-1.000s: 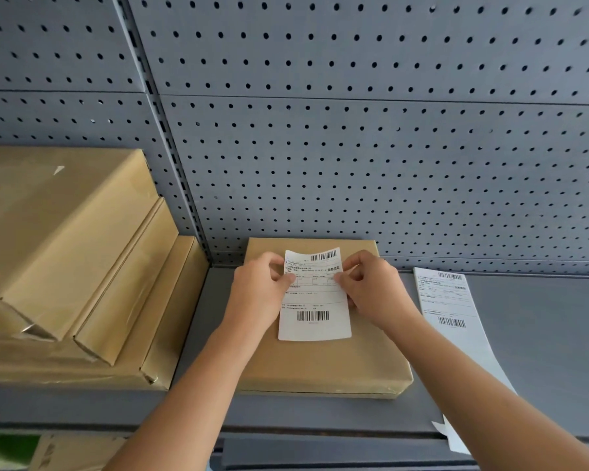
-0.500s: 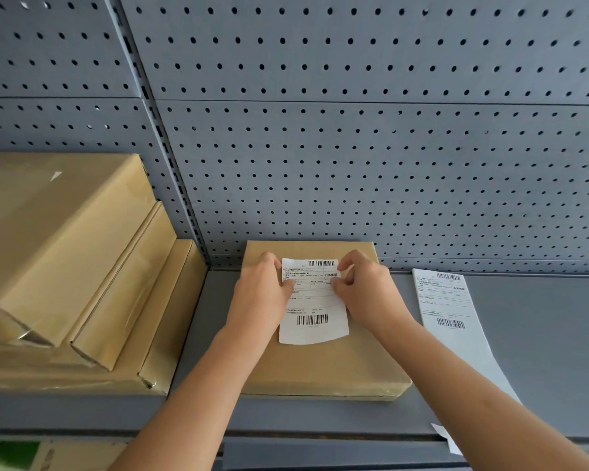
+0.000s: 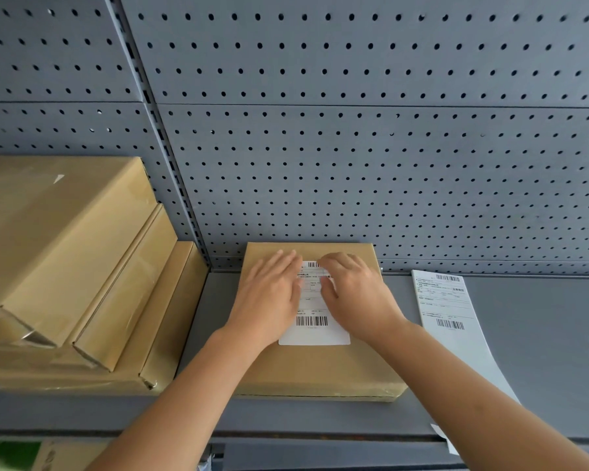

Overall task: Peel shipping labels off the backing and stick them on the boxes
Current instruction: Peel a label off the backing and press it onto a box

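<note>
Flat brown box (image 3: 320, 372) lies on the grey shelf (image 3: 541, 351), far edge against the pegboard back wall (image 3: 354, 164). White shipping label (image 3: 315, 331) sits on the box top, one barcode at its near end. Left hand (image 3: 269, 297) and right hand (image 3: 357, 294) are both palm-down, fingers straight, pressing on the label's far half, side by side with a narrow gap between. Right of the box, apart from it: backing strip (image 3: 449, 311) carrying another label, near end overhanging the shelf edge. Left: stepped stack of brown boxes (image 3: 65, 249).
</note>
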A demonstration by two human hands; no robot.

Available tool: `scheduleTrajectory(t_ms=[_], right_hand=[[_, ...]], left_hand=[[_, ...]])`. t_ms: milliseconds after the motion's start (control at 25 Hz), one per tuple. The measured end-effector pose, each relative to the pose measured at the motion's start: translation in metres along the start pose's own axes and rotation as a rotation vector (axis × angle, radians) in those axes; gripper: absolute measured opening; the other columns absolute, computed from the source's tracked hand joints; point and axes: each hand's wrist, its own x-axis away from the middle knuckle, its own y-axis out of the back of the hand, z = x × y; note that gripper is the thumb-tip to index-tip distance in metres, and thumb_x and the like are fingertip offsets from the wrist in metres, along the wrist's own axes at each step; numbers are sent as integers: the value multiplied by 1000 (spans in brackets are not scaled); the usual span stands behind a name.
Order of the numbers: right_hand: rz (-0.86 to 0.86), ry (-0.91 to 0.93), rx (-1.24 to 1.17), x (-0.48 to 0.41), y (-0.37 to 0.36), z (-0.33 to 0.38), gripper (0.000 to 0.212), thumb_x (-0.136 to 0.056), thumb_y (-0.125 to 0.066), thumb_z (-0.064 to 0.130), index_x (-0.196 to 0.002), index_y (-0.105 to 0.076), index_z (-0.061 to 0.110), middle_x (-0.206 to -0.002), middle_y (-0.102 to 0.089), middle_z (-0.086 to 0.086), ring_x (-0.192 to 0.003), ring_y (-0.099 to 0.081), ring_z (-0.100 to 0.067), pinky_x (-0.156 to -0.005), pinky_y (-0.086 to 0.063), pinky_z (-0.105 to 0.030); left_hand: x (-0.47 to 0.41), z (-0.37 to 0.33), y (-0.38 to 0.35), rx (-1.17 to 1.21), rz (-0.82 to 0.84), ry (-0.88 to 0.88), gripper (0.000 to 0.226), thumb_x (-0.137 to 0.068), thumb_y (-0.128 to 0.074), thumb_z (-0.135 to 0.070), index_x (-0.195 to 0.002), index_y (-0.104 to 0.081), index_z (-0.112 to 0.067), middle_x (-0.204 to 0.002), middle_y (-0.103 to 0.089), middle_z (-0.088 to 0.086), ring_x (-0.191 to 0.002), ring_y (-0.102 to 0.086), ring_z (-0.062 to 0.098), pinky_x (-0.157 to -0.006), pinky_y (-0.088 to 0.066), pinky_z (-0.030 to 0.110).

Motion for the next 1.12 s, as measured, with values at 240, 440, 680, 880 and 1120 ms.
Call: scheduleTrajectory(t_ms=[240, 440, 680, 880, 1120], right_hand=[[153, 63, 79, 1, -18, 2, 53, -101, -26, 35, -144, -49, 15, -153, -48, -2, -145, -39, -22, -120, -28, -47], [197, -28, 85, 7, -8, -8, 57, -105, -20, 43, -154, -35, 20, -164, -29, 5, -152, -21, -11, -125, -11, -43], [230, -106, 80, 14, 4, -19, 56, -107, -21, 41, -158, -25, 19, -167, -20, 5, -154, -11, -9, -126, -2, -38], [214, 39, -9, 27, 6, 6, 70, -99, -7, 51, -156, -31, 17, -164, -28, 0, -153, -18, -14, -124, -4, -37], [242, 59, 57, 40, -5, 13, 69, -97, -4, 48, -157, -28, 21, -165, -24, 4, -153, -18, -11, -124, -1, -41]], left_hand=[[-3, 2, -4, -89, 118, -16, 57, -110, -21, -37, -163, -13, -19, -171, -8, -4, -157, -4, 8, -127, -4, 32], [3, 9, -1, -96, 148, 31, 59, -109, -16, -41, -163, -7, -21, -171, -1, -7, -156, 1, 5, -128, -3, 33], [6, 17, 2, -81, 173, 87, 60, -109, -14, -44, -163, -3, -22, -170, 2, -9, -156, 4, 5, -128, -3, 35], [21, 0, 8, -72, 181, -24, 58, -109, -14, -40, -162, -2, -20, -170, 5, -8, -155, 8, 4, -128, 0, 34], [32, -5, 2, -148, 209, -41, 59, -109, -14, -41, -163, -1, -19, -171, 5, -6, -155, 7, 4, -128, -1, 33]])
